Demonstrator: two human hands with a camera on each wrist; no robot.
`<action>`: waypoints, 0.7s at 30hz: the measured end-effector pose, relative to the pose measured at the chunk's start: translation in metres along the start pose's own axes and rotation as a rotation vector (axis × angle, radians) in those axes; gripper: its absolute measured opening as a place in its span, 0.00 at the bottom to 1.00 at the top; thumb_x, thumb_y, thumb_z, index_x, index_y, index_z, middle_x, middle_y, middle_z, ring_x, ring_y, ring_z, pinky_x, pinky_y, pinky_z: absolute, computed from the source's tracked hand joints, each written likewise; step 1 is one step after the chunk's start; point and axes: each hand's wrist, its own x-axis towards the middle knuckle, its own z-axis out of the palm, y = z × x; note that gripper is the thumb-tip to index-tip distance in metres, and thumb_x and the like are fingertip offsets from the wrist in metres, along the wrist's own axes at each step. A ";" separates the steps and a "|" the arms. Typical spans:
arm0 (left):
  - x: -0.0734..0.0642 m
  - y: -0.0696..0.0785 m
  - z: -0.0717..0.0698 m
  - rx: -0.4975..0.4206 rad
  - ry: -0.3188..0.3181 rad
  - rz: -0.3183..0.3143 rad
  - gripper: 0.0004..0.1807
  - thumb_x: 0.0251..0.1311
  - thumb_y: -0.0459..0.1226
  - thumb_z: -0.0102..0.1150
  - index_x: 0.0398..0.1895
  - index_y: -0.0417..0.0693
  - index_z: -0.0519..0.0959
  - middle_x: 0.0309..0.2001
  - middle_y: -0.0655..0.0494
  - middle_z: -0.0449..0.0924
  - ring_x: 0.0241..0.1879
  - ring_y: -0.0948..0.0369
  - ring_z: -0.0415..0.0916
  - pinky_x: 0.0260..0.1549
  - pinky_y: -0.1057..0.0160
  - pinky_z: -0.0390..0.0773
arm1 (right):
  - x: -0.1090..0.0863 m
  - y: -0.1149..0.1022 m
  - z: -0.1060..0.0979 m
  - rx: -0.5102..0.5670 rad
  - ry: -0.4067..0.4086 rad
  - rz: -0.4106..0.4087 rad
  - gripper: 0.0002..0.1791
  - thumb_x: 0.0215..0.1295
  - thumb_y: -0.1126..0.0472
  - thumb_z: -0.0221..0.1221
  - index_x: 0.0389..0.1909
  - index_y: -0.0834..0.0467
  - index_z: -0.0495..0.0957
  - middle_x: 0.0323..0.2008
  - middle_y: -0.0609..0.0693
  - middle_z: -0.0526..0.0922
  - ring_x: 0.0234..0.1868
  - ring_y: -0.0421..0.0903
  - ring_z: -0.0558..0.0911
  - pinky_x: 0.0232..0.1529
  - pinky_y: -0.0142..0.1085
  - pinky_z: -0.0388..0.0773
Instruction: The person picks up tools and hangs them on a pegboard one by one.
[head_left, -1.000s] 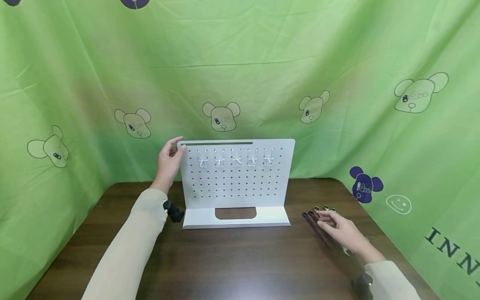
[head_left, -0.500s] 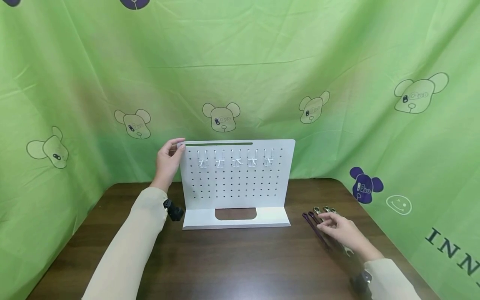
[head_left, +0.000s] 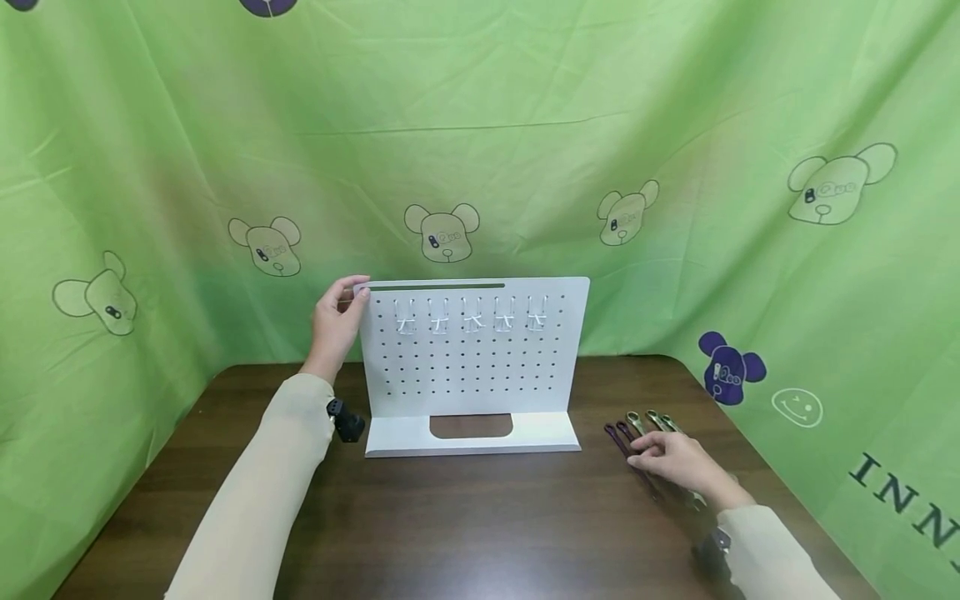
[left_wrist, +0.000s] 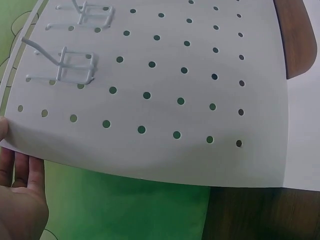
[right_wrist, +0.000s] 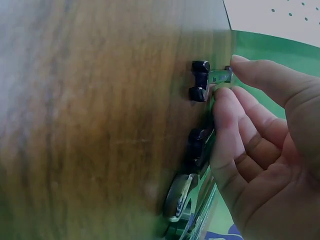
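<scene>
My left hand holds the upper left corner of a white pegboard, thumb in front and fingers behind. Its curled fingers show at the board's edge in the left wrist view. Several white wire hooks line the board's upper part. On the right, my right hand is low over a row of wrenches. Its thumb and fingertips are apart, on either side of the leftmost purple wrench. Another purple wrench lies beside it. Silvery combination wrenches are partly hidden under the hand.
The pegboard's base, with a cutout in its middle, stands on a dark brown wooden table. Green cloth printed with bear heads hangs behind and along both sides.
My right hand has shifted slightly left and down, its thumb and fingertips now closer to the leftmost purple wrench. More of the silvery wrench ends show. My left hand has stayed on the pegboard.
</scene>
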 end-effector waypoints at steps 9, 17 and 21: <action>-0.001 0.000 -0.001 0.020 0.003 0.006 0.15 0.72 0.41 0.58 0.59 0.53 0.80 0.48 0.48 0.78 0.43 0.58 0.73 0.41 0.62 0.76 | 0.006 0.004 0.004 0.049 -0.024 0.089 0.17 0.59 0.53 0.71 0.41 0.62 0.84 0.25 0.45 0.80 0.27 0.44 0.75 0.27 0.37 0.73; -0.001 -0.001 -0.001 0.027 0.013 0.000 0.15 0.72 0.41 0.58 0.58 0.54 0.80 0.47 0.48 0.79 0.41 0.58 0.73 0.40 0.62 0.76 | 0.010 0.001 0.003 0.046 -0.042 0.118 0.15 0.58 0.53 0.71 0.37 0.62 0.84 0.27 0.47 0.80 0.30 0.45 0.76 0.30 0.39 0.74; 0.000 -0.001 0.000 0.034 0.021 0.000 0.15 0.71 0.41 0.59 0.58 0.54 0.80 0.48 0.48 0.79 0.42 0.58 0.73 0.40 0.62 0.76 | 0.011 -0.001 0.003 0.033 -0.040 0.140 0.13 0.57 0.52 0.71 0.31 0.59 0.85 0.22 0.46 0.77 0.25 0.43 0.73 0.25 0.37 0.71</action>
